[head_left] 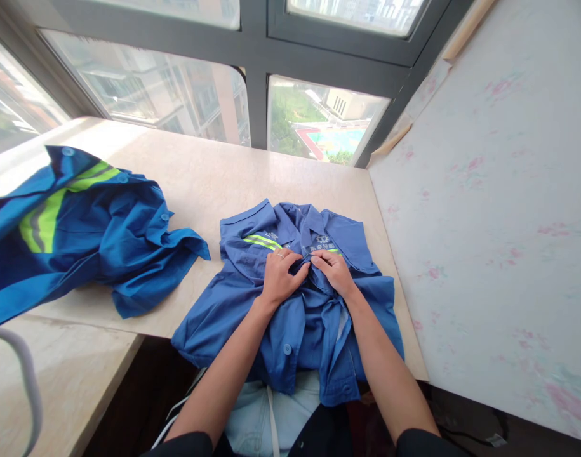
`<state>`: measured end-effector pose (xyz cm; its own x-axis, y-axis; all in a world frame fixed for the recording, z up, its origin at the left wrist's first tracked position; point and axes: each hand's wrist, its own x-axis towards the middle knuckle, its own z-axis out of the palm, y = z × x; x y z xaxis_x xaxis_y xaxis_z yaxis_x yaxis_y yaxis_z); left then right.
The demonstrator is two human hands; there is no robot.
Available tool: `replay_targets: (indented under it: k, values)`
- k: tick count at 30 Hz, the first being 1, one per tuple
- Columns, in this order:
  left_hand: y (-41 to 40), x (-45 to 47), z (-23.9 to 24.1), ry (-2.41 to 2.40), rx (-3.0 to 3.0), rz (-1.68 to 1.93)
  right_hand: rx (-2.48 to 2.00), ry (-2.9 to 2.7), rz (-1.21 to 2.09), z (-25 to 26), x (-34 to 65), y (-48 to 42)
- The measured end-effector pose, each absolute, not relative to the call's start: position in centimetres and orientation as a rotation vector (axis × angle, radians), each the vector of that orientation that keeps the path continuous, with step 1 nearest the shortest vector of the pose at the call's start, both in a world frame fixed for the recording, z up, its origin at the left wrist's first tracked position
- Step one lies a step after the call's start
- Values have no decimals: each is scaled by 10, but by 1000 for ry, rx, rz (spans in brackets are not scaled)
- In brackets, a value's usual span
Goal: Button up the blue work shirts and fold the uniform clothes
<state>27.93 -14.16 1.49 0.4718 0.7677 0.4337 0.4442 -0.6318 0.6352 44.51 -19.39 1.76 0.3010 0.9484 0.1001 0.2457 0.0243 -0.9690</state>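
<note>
A blue short-sleeved work shirt [237, 304] with yellow-green reflective stripes lies front up, its collar toward the window and its lower front parted. My left hand [283, 273], with a ring on one finger, pinches one front edge of the shirt at chest height. Close beside it, my right hand [334, 270] grips the opposite front edge just under the printed chest badge. Fingertips of both hands nearly meet at the placket; whether a button is between them is hidden. Lower on the open front, a button [287, 349] shows.
On the left a second blue work garment [94, 235] with a reflective band lies crumpled on the pale stone sill [214, 168]. Grey-framed windows [256, 82] stand behind. A floral-papered wall [490, 209] bounds the right side. A grey curved tube [26, 374] is at lower left.
</note>
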Motion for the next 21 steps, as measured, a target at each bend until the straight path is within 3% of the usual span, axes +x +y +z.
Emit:
replay_targets:
  k: [21]
  values:
    - [-140, 283, 9, 1042, 2377, 983, -1487, -1316, 911, 21, 440, -193]
